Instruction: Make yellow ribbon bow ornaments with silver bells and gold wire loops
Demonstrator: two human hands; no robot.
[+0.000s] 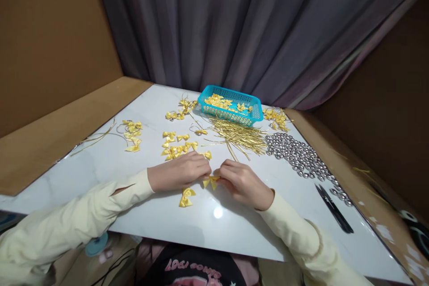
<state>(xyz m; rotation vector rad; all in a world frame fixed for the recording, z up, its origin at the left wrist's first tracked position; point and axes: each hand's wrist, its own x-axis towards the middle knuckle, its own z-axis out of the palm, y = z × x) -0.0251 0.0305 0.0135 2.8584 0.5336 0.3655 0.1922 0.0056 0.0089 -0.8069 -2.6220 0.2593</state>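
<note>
Between my two hands is a small yellow ribbon bow (211, 182), just above the white table. My left hand (187, 170) pinches its left side, and my right hand (238, 181) grips its right side with bent fingers. Another yellow bow (187, 197) lies on the table below my left hand. Beyond that hand, several loose bows (177, 146) are spread in a cluster, partly hidden by my fingers. A pile of gold twist ties (239, 136) lies past my right hand.
A blue plastic basket (258, 109) holding yellow bows stands at the back. Silver bead-like pieces (298, 154) lie to the right, near black-handled tweezers (335, 210). Bow bunches with ties (132, 134) rest at left. Cardboard walls (50, 44) and a grey curtain (214, 22) enclose the white table (134, 174).
</note>
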